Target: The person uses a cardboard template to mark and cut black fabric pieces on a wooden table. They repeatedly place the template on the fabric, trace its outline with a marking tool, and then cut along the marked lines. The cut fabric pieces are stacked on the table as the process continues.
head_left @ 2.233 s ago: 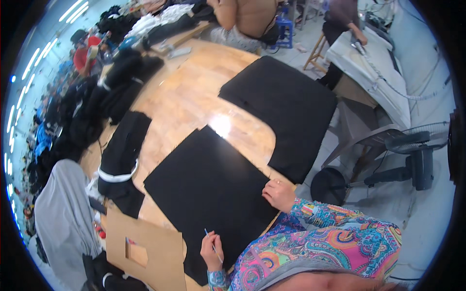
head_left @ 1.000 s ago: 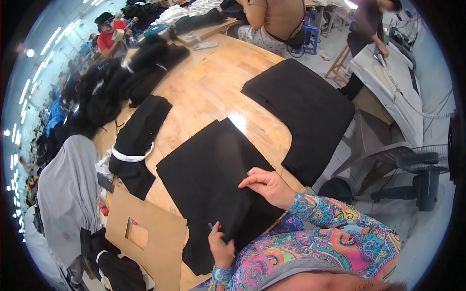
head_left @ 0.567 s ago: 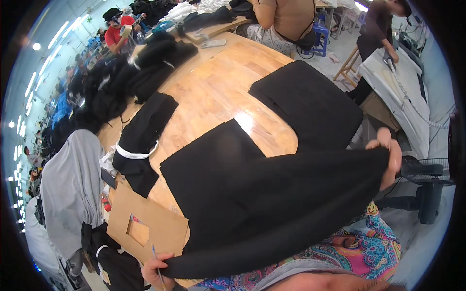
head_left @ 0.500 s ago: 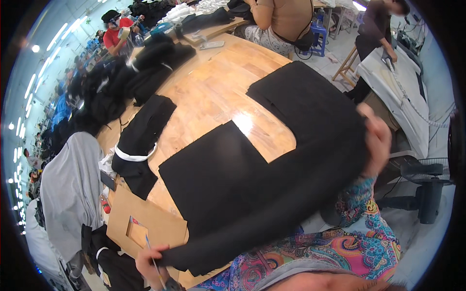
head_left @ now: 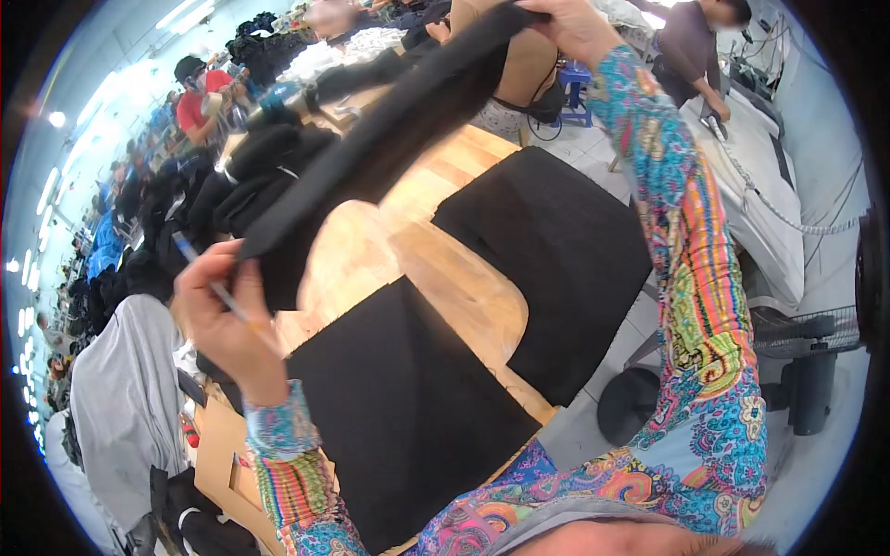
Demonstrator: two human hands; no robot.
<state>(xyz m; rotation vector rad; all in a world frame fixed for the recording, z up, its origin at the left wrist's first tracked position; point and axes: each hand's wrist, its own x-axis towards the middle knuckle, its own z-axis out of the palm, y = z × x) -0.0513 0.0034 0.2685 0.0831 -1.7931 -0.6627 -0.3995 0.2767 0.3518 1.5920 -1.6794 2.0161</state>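
Note:
A long black fabric piece (head_left: 389, 125) is stretched in the air over the far part of the table, slanting up to the right. My left hand (head_left: 227, 310) pinches its lower left end and also has a slim white and blue pen (head_left: 219, 289) between the fingers. At the other end, my right hand (head_left: 579, 30) grips the fabric's upper corner with the arm reached far out. Below, two parts of black fabric lie on the wooden table: a squarish one (head_left: 399, 417) near me and a curved-edge one (head_left: 556, 259) to the right, overhanging the table edge.
Brown card (head_left: 218, 445) lies at the table's left edge, beside a grey-draped object (head_left: 130, 389). Black garments (head_left: 176, 195) are heaped at far left. At right stand a fan (head_left: 807, 343) and a pressing board (head_left: 774, 195), where a person (head_left: 695, 56) holds an iron. Another person sits beyond the table.
Both hands have risen and moved away from me, lifting the long black fabric piece off the fabric beneath. My right hand has swung to the far side; my left has moved up and left.

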